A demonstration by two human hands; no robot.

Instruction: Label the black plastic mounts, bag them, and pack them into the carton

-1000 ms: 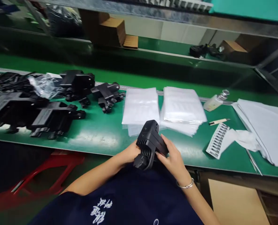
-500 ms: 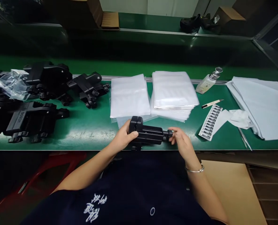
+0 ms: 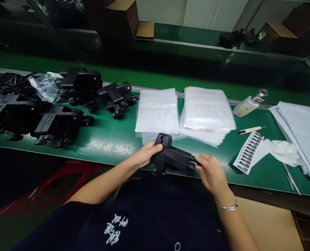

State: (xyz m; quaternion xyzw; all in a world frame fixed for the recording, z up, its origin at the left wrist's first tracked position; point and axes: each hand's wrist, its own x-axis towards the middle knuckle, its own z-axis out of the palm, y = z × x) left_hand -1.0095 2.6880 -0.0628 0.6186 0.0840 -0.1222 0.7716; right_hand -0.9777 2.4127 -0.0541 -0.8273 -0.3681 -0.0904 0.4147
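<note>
Right at the counter's front edge (image 3: 113, 153), just right of its middle, both hands are on one black device (image 3: 176, 158)! The left hand (image 3: 146, 153) grips the bulky head end, thumb across the upper side, fingers tucked mostly out of sight beneath. And the right hand (image 3: 212, 172), knuckles up, has thumb and fingers closed on the slim far-right tip. Forearms slant inward from below, elbows wide, the device tilted down towards the right.

The step in hand looks like working or checking that tip; the move calls for a firm left hold while the right fingertips do the fine work. Whether the tip turns or slides, I can't tell.

Further in, right of the hands, there's a printed label strip (image 3: 249, 152). Mid-counter, two piles of clear bags: left pile (image 3: 157, 111), right pile (image 3: 208, 108). Over towards the left end, more black units (image 3: 58, 123) crowd together. And near the back edge, right side, a leaning bottle (image 3: 248, 106)!
</note>
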